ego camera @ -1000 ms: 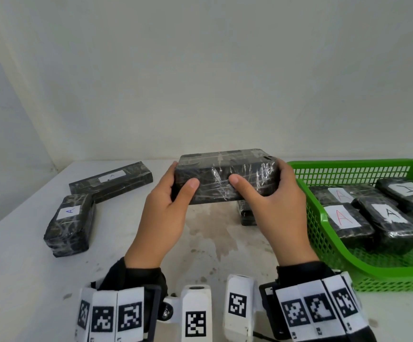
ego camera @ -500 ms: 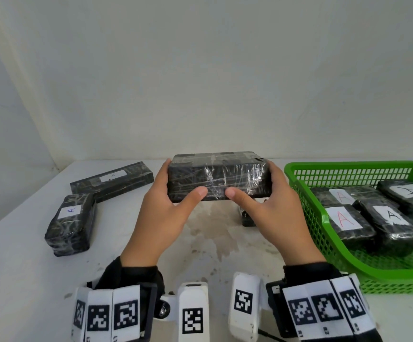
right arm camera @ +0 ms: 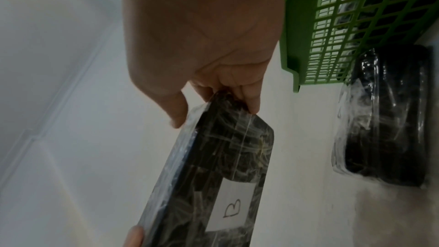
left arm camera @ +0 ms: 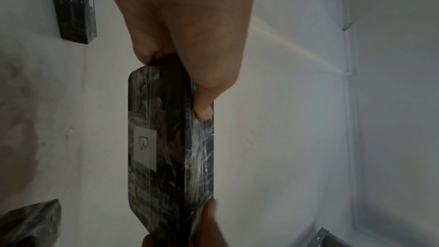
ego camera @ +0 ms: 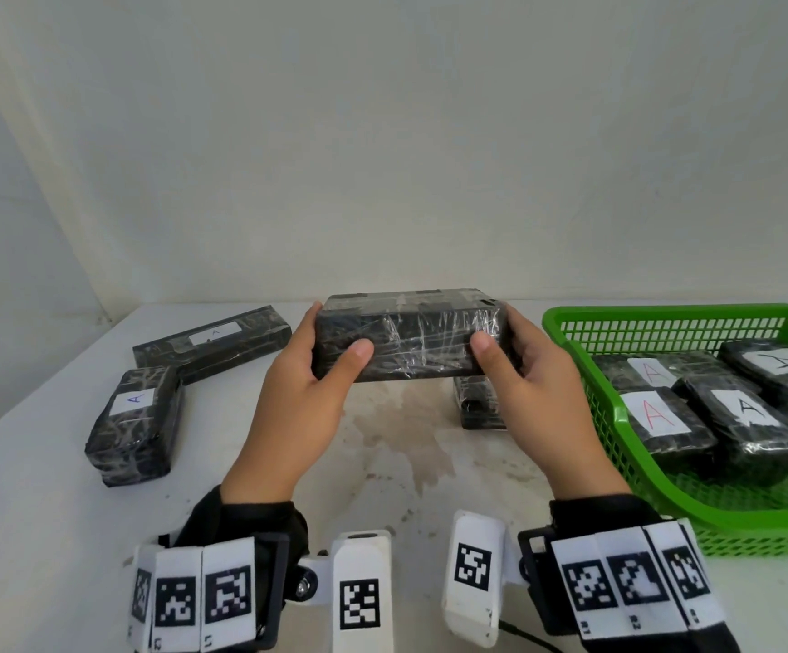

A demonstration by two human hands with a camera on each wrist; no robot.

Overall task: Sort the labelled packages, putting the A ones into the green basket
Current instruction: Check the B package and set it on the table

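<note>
Both hands hold one black film-wrapped package (ego camera: 408, 339) above the table's middle, its long side facing me. My left hand (ego camera: 309, 379) grips its left end and my right hand (ego camera: 521, 374) grips its right end, thumbs on the near face. The wrist views show a white label marked B (left arm camera: 144, 145) (right arm camera: 231, 208) on its underside. The green basket (ego camera: 571, 322) stands at the right and holds several packages labelled A (ego camera: 656, 414). On the left lie two more packages, a short one labelled A (ego camera: 132, 424) and a long one (ego camera: 213, 339) with a white label.
A small black package (ego camera: 476, 402) (right arm camera: 385, 119) lies on the table beside the basket's left wall, partly hidden behind my right hand. A stained patch (ego camera: 406, 445) marks the white table in front of me. A pale wall rises behind the table.
The held package has tilted and sunk slightly, so its long side now faces me squarely. Both thumbs have spread apart toward its ends.
</note>
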